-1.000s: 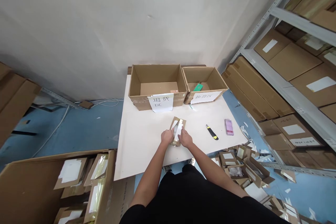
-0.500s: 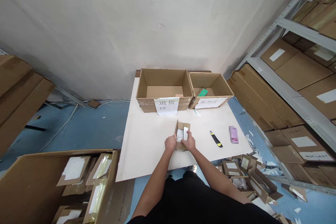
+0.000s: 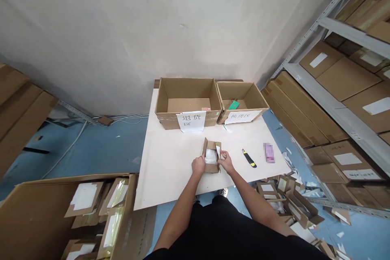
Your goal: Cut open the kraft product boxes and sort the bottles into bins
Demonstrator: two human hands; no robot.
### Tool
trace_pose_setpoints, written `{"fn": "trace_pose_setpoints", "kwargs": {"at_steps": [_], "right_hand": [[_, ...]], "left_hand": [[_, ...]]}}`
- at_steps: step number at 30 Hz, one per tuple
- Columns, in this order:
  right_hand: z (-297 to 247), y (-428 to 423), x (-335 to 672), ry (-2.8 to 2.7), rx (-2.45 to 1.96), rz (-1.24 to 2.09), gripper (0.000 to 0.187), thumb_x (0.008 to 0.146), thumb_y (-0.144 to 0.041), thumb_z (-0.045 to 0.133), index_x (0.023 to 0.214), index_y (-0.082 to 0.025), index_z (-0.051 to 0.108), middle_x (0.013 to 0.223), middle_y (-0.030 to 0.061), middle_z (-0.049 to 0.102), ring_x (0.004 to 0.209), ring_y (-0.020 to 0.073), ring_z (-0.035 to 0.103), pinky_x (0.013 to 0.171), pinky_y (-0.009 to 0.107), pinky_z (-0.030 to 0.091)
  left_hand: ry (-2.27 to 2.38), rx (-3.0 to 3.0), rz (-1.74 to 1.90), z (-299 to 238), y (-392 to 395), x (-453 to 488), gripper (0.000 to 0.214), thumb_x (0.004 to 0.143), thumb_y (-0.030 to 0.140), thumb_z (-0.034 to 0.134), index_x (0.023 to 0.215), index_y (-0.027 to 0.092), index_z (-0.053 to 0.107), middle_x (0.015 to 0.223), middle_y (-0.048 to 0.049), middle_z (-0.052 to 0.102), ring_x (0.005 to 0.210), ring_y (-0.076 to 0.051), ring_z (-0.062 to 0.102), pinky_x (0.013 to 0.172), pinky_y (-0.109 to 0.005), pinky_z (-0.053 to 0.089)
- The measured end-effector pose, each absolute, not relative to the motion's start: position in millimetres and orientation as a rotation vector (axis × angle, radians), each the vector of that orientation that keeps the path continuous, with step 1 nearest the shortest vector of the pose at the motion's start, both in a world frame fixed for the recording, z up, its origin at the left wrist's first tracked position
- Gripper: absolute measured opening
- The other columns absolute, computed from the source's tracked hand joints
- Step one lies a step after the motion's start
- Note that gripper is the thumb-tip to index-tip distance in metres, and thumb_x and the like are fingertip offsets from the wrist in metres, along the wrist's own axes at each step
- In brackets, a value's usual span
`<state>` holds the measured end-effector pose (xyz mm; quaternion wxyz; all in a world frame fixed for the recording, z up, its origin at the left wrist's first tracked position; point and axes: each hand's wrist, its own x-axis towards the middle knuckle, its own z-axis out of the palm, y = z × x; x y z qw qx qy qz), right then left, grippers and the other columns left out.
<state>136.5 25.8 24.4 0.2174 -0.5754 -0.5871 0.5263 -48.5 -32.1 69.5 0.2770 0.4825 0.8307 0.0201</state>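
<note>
On the white table (image 3: 170, 162) stands a small cardboard box (image 3: 211, 168) with its top flaps spread. White wrapping (image 3: 211, 155), perhaps plastic, shows inside it. My left hand (image 3: 198, 165) is closed on the box's left side. At the right side, my right hand (image 3: 226, 162) pinches the flap that carries a white label. A black and yellow utility knife (image 3: 249, 158) lies to the right of my right hand. Beyond it is a blurred purple item (image 3: 269, 152).
Two larger open cartons with paper signs, the left one (image 3: 166, 121) and the right one (image 3: 224, 117), stand at the table's back. A big carton (image 3: 36, 211) of parcels is at lower left. Torn boxes (image 3: 300, 209) litter the floor right, beside loaded shelving (image 3: 341, 115).
My right hand has drawn the labelled flap outward to the right, so more of the white wrapping shows. My left hand keeps its hold. The view has shifted slightly.
</note>
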Motion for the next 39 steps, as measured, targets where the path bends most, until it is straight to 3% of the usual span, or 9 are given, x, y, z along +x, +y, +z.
{"fn": "trace_pose_setpoints", "kwargs": {"at_steps": [14, 20, 23, 25, 27, 30, 33, 36, 39], "right_hand": [[17, 22, 149, -1.0, -1.32, 1.682, 0.049, 0.053, -0.024, 0.071, 0.095, -0.026, 0.046, 0.137, 0.0081, 0.069, 0.075, 0.013, 0.065, 0.059, 0.02, 0.046], [4, 14, 149, -0.846, -1.338, 1.714, 0.051, 0.055, -0.029, 0.071, 0.1, -0.028, 0.046, 0.093, -0.0019, 0.076, 0.071, 0.0183, 0.069, 0.061, 0.027, 0.055], [-6, 10, 147, -0.802, -1.376, 1.68, 0.052, 0.056, -0.03, 0.072, 0.102, -0.027, 0.047, 0.086, -0.0028, 0.075, 0.071, 0.0199, 0.071, 0.062, 0.029, 0.058], [-12, 10, 147, -0.804, -1.441, 1.665, 0.055, 0.058, -0.033, 0.071, 0.107, -0.026, 0.049, 0.086, -0.0014, 0.075, 0.072, 0.0217, 0.072, 0.064, 0.032, 0.06], [-16, 12, 151, -0.857, -1.53, 1.632, 0.061, 0.061, -0.036, 0.07, 0.118, -0.024, 0.051, 0.09, 0.0022, 0.076, 0.077, 0.0243, 0.074, 0.068, 0.035, 0.062], [-18, 16, 163, -1.163, -1.604, 1.45, 0.076, 0.072, -0.04, 0.066, 0.143, -0.019, 0.047, 0.119, 0.0134, 0.074, 0.104, 0.0287, 0.074, 0.086, 0.042, 0.062], [-11, 17, 172, -1.656, -1.632, 1.089, 0.072, 0.087, -0.036, 0.058, 0.155, -0.018, 0.046, 0.158, 0.0198, 0.05, 0.143, 0.0321, 0.053, 0.111, 0.05, 0.051], [3, 19, 171, -2.173, -1.63, 0.722, 0.05, 0.094, -0.024, 0.052, 0.141, -0.021, 0.068, 0.175, 0.0105, 0.027, 0.162, 0.0347, 0.019, 0.126, 0.055, 0.03], [19, 27, 157, -2.553, -1.548, 0.539, 0.044, 0.095, -0.019, 0.052, 0.13, -0.027, 0.077, 0.178, 0.0023, 0.019, 0.165, 0.0369, 0.001, 0.128, 0.062, 0.017]], "left_hand": [[2.245, 1.231, 0.121, 67, -33, -50, 0.067, 0.113, 0.04, 0.024, 0.106, 0.01, 0.083, 0.105, -0.0215, 0.08, 0.101, -0.03, 0.077, 0.083, -0.034, 0.054], [2.249, 1.156, 0.145, 58, -39, -62, 0.065, 0.112, 0.042, 0.027, 0.102, 0.011, 0.083, 0.104, -0.0209, 0.08, 0.1, -0.029, 0.077, 0.085, -0.033, 0.054], [2.207, 1.171, 0.173, 50, -47, -73, 0.067, 0.113, 0.042, 0.025, 0.099, 0.013, 0.083, 0.103, -0.02, 0.08, 0.1, -0.029, 0.076, 0.086, -0.034, 0.054], [2.185, 1.155, 0.229, 44, -52, -80, 0.066, 0.113, 0.043, 0.023, 0.106, 0.015, 0.082, 0.104, -0.0185, 0.08, 0.103, -0.03, 0.075, 0.088, -0.035, 0.054], [2.205, 1.074, 0.318, 37, -55, -83, 0.056, 0.112, 0.043, 0.028, 0.129, 0.018, 0.074, 0.112, -0.016, 0.08, 0.107, -0.03, 0.075, 0.09, -0.037, 0.055], [2.296, 1.116, 0.501, 28, -56, -80, 0.054, 0.106, 0.036, 0.048, 0.158, 0.022, 0.049, 0.143, -0.0157, 0.067, 0.124, -0.03, 0.068, 0.099, -0.041, 0.055], [2.17, 1.517, 0.602, 21, -51, -67, 0.052, 0.099, 0.02, 0.054, 0.15, 0.025, 0.057, 0.16, -0.0134, 0.053, 0.145, -0.03, 0.05, 0.112, -0.044, 0.049], [1.925, 1.749, 0.538, 18, -47, -55, 0.036, 0.095, 0.014, 0.054, 0.122, 0.024, 0.075, 0.164, -0.0096, 0.047, 0.152, -0.031, 0.042, 0.115, -0.047, 0.049], [1.848, 1.727, 0.534, 18, -48, -51, 0.021, 0.093, 0.021, 0.06, 0.102, 0.021, 0.079, 0.171, -0.0057, 0.038, 0.156, -0.035, 0.035, 0.124, -0.05, 0.042]]}}
